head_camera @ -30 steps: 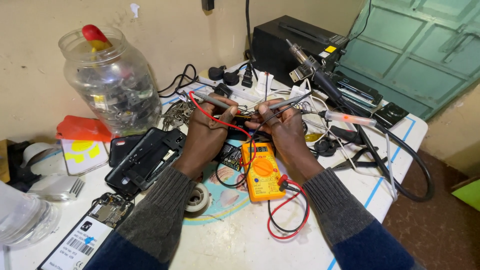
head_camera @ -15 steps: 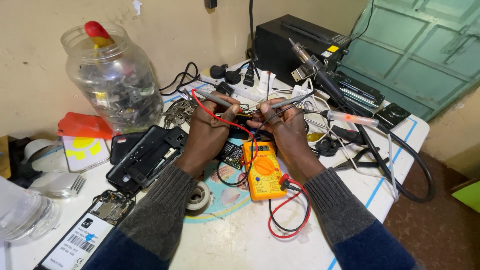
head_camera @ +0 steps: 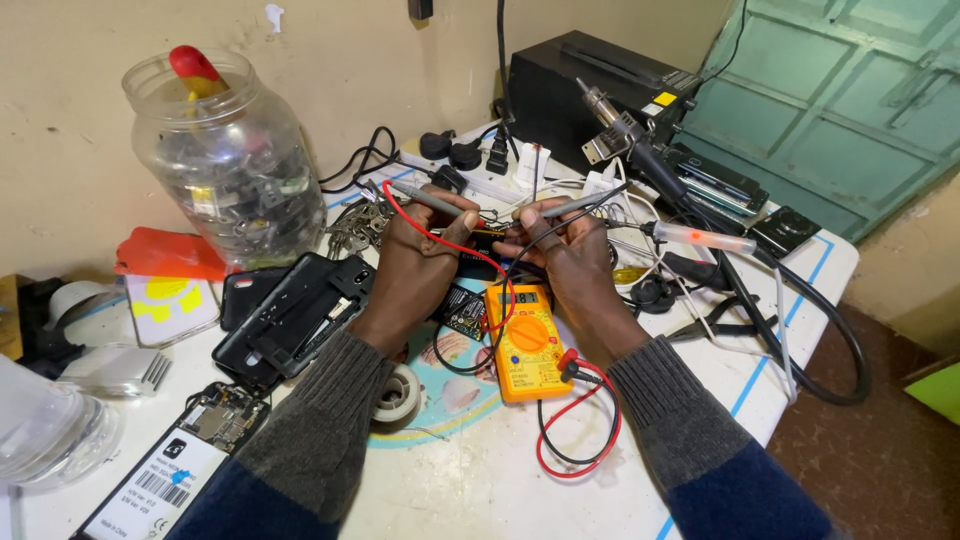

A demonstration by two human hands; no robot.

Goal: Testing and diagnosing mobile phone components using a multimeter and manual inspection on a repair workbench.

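Note:
My left hand (head_camera: 418, 262) grips a grey probe (head_camera: 420, 196) with a red lead, its tip pointing right and down. My right hand (head_camera: 565, 255) grips a second grey probe (head_camera: 580, 205) with a black lead, its tip pointing left. Both tips meet over a small dark part (head_camera: 487, 241) lying between my hands. An orange multimeter (head_camera: 523, 342) lies on the white table (head_camera: 470, 480) just in front of my hands, with red and black leads plugged into it. A red lead loop (head_camera: 575, 440) curls near my right sleeve.
A clear jar (head_camera: 225, 160) of parts stands at back left. An opened phone shell (head_camera: 295, 318) and a phone board (head_camera: 180, 460) lie at left, next to a solder reel (head_camera: 400, 392). A black box (head_camera: 590, 85), a soldering handle (head_camera: 640, 150), pliers (head_camera: 720, 320) and cables crowd the right.
Both hands have stayed on the probes over the same spot; the view has shifted only slightly.

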